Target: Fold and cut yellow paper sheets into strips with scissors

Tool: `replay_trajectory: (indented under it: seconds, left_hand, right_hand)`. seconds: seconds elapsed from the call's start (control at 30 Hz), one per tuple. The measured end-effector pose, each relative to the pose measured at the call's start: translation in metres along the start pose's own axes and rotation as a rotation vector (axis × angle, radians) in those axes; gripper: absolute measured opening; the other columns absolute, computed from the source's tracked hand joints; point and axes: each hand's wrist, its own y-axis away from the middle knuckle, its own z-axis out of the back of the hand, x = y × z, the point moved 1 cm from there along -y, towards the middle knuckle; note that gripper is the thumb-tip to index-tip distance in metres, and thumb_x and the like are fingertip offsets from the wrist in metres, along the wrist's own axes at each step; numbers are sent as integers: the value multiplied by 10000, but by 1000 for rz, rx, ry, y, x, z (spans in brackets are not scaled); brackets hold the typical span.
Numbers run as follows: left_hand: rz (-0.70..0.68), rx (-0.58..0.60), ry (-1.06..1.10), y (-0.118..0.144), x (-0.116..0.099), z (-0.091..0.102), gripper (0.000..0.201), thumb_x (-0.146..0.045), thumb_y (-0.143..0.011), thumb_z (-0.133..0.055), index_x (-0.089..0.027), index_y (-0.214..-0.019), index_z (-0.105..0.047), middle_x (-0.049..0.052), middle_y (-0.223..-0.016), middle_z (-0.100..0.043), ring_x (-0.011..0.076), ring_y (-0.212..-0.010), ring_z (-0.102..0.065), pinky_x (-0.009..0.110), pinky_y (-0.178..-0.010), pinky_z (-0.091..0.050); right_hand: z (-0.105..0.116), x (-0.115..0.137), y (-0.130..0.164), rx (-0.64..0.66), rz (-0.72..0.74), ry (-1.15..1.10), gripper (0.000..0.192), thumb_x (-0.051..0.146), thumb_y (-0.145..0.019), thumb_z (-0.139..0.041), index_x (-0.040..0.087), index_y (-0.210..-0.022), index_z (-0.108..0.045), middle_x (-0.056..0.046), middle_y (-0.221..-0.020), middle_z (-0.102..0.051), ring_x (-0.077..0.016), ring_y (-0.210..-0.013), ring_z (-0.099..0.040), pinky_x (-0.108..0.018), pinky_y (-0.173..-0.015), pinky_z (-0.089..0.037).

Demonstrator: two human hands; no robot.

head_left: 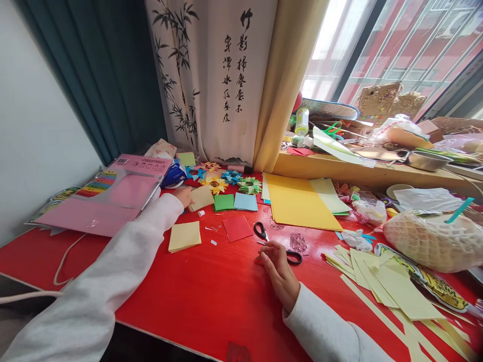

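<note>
At the back left, my left hand [183, 195] pinches the left edge of a small stack of tan paper squares [201, 198]; its fingers are partly hidden. My right hand [278, 271] rests loosely bent on the red table [211, 306], fingers apart and nothing in them. Beside and partly behind it lie black-handled scissors [260, 230]. Between the hands are a red paper square [237, 229] and a pale yellow stack of squares [184, 236]. Green squares [224, 202] and light blue squares [245, 201] sit right of the tan stack.
Folded paper wreaths, one green [250, 185] and one yellow [213, 186], lie behind the stacks. Large yellow sheets [302, 201] are at the back, a pink paper pack [113, 201] at the left. Pale paper strips [388, 281] and a net-wrapped bundle [430, 236] lie right.
</note>
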Motion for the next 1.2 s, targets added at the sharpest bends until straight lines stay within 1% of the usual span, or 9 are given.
replay_trajectory:
  seconds: [0.1,0.17,0.3,0.4,0.53,0.67,0.9,1.0,1.2]
  left_hand:
    - [7,-147,20,19,-13,22,281,-280,-785,-378,-154,-1035,-406,94,-1011,-536,232,-895,-505,302,-672,-386]
    - [-159,-216,122,41,-33,29,253,-269,-771,-379,-191,-1010,-408,45,-968,-542,201,-868,-512,269,-669,-383]
    - [-573,125,253,96,-86,3,208,-140,-729,-386,-238,-889,-475,5,-827,-553,154,-719,-537,241,-618,-396]
    - [-709,165,359,122,-115,-28,311,-120,-722,-394,-256,-996,-447,33,-904,-531,169,-728,-542,262,-594,-411]
    - [-556,51,846,128,-124,-52,516,-128,-700,-466,-279,-1151,-266,51,-1153,-396,173,-915,-489,305,-758,-414]
    - [-467,136,1172,129,-124,-64,498,-140,-723,-453,-278,-1140,-219,46,-1084,-445,142,-856,-508,327,-802,-407]
    - [-545,-4,946,141,-136,-76,476,-91,-751,-382,-288,-1159,-237,57,-1123,-397,181,-1076,-370,362,-918,-312]
    - [-569,-44,883,142,-137,-76,465,-88,-758,-359,-298,-1159,-253,49,-1117,-392,177,-1006,-428,347,-881,-351]
    - [-573,-1,872,136,-130,-68,324,-71,-733,-383,-282,-979,-401,16,-912,-502,154,-840,-497,268,-728,-419]
  right_hand:
    - [1,2,0,-22,20,20,209,343,-812,-351,228,-983,-319,-45,-889,-457,-155,-818,-495,-364,-725,-439]
    - [1,5,0,-42,65,48,225,328,-799,-386,234,-994,-323,-48,-903,-465,-166,-863,-487,-367,-732,-437]
    - [2,12,2,-39,190,117,401,280,-727,-516,239,-1069,-310,-66,-1047,-429,-193,-995,-430,-387,-826,-396]
    - [2,13,2,26,198,142,330,258,-773,-445,226,-1082,-333,-67,-1059,-442,-194,-1009,-424,-381,-847,-377]
    - [3,8,2,79,127,88,199,266,-827,-322,213,-1003,-396,-58,-914,-503,-173,-835,-494,-350,-735,-428]
    - [1,5,3,41,145,5,165,263,-822,-338,211,-975,-372,-63,-953,-476,-174,-894,-477,-347,-767,-423]
    - [-2,6,6,-14,159,31,250,242,-796,-398,228,-1010,-271,-70,-1048,-405,-174,-1033,-410,-366,-886,-355]
    - [-2,7,6,-9,147,32,259,236,-795,-396,228,-1021,-269,-61,-1027,-417,-167,-985,-441,-344,-852,-380]
    - [3,-1,4,12,72,109,214,267,-800,-372,213,-1005,-342,-50,-914,-484,-166,-825,-486,-314,-728,-429]
